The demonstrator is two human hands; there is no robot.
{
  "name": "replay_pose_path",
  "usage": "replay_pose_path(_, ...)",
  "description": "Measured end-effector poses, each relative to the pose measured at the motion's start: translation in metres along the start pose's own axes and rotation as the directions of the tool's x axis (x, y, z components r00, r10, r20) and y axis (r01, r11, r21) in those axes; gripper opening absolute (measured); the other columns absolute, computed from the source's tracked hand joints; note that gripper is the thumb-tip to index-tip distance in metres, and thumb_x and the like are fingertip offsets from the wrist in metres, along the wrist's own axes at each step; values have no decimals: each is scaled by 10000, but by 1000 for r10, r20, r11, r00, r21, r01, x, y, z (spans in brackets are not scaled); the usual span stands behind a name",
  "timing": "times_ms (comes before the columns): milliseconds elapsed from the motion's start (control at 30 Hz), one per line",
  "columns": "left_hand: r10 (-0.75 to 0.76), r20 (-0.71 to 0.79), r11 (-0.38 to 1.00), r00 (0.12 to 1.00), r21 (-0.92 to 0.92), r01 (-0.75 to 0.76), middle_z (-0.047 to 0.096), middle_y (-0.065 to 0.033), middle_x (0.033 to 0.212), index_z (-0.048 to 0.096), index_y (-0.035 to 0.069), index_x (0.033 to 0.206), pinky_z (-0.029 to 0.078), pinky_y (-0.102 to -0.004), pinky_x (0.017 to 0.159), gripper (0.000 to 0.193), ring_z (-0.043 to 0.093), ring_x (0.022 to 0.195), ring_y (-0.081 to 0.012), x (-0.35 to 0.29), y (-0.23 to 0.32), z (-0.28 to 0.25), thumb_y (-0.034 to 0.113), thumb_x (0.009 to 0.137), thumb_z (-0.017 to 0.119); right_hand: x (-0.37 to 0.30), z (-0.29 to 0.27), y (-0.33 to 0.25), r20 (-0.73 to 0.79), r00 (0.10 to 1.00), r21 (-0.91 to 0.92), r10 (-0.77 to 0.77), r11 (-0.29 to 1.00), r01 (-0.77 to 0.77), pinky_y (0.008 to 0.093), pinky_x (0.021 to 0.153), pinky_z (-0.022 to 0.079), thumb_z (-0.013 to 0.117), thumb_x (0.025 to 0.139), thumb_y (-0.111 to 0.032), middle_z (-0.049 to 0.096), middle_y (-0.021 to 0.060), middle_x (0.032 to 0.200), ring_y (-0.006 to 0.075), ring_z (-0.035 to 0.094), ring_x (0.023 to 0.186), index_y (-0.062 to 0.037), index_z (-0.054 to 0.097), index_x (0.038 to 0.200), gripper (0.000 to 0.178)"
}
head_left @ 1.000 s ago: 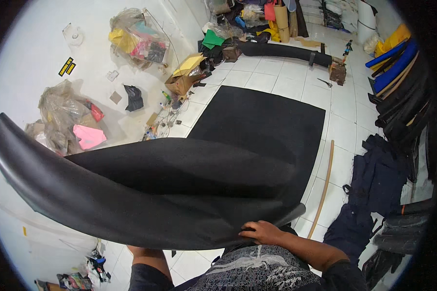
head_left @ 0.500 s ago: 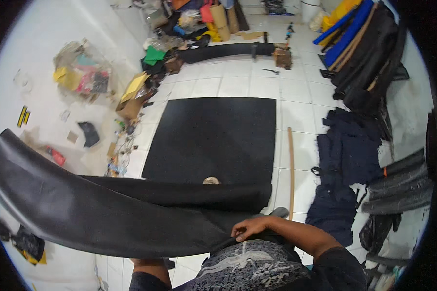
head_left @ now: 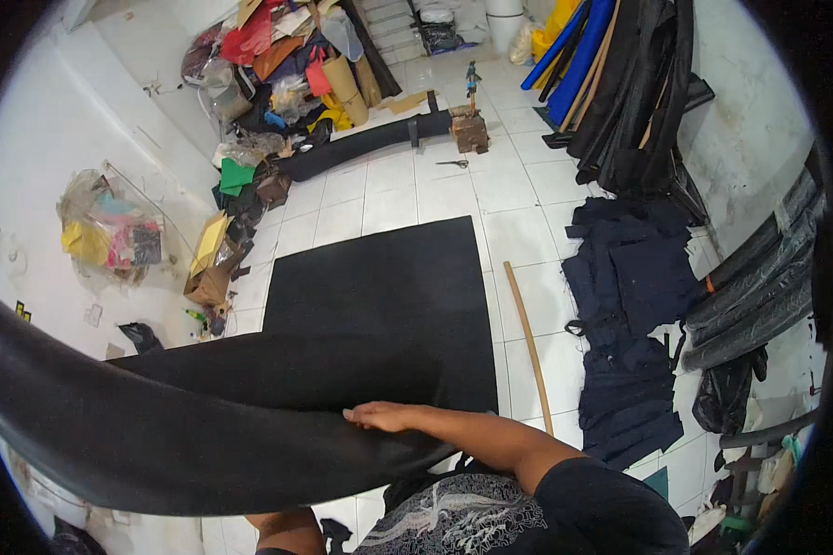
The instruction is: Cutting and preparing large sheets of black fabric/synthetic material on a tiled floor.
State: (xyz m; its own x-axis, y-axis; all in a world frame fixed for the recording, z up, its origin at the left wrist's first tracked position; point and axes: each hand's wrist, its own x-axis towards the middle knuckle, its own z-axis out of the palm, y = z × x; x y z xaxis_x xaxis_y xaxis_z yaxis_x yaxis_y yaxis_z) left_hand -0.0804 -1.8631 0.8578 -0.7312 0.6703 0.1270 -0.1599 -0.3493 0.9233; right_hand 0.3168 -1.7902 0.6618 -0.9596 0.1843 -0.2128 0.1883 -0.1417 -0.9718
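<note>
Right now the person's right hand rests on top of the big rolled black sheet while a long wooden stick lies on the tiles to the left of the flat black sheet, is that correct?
Not quite. The wooden stick lies on the tiles to the right of the flat black sheet, between it and the dark blue fabric pile. The head view shows this. The rest holds: the right hand rests on top of the rolled black sheet.

The large black sheet under the right hand is seen as a smooth, leather-like material with a dull sheen along its curved fold. The flat black sheet on the floor is matt and even. The floor is laid in glossy white ceramic tiles. The long stick appears to be bare, pale wood. The dark blue pile is noted as matt cloth.
</note>
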Motion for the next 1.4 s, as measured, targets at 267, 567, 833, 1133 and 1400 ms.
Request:
replay_pose_path(267,-79,83,997,993,-17,81,493,-129,1370,471,41,1350,413,-461,996,580,496,1198,-308,82,-29,-4,452,946,539,83,12,-61,-264,940,-200,-217,965,167,421,1116,308,170,965,-688,400,172,1481,306,398,1358,-58,435,1426,824)
replay_pose_path(567,-208,157,976,965,-27,215,500,-125,1360,483,49,1338,420,-449,986,568,505,1188,-295,183,-60,-49,459,948,532,177,32,-113,-216,961,-191,-171,973,130,464,1102,328,183,938,-731,480,203,1413,360,463,1300,-41,535,1356,880)
replay_pose_path(833,-316,164,945,934,-26,325,507,-121,1352,493,55,1328,427,-438,978,558,513,1178,-283,227,-95,-86,465,950,526,131,25,-194,-408,906,-261,115,936,-236,402,1005,426,274,963,-683,596,209,1263,322,579,1168,-25,592,1285,798)
replay_pose_path(1133,-421,125,907,899,50,418,514,-117,1343,505,63,1316,435,-425,968,548,521,1168,-270,261,-142,-93,472,952,519,133,-44,-171,-96,911,59,400,916,-396,425,1093,346,316,947,-674,444,160,1464,313,442,1321,-77,425,1454,791)
replay_pose_path(1400,-479,16,869,878,153,471,520,-113,1335,516,69,1306,442,-414,960,539,529,1159,-258,313,-186,-36,478,954,513,216,-107,-52,-244,947,147,210,973,-178,387,1157,242,423,995,-472,307,131,1550,250,290,1411,-57,341,1493,653)
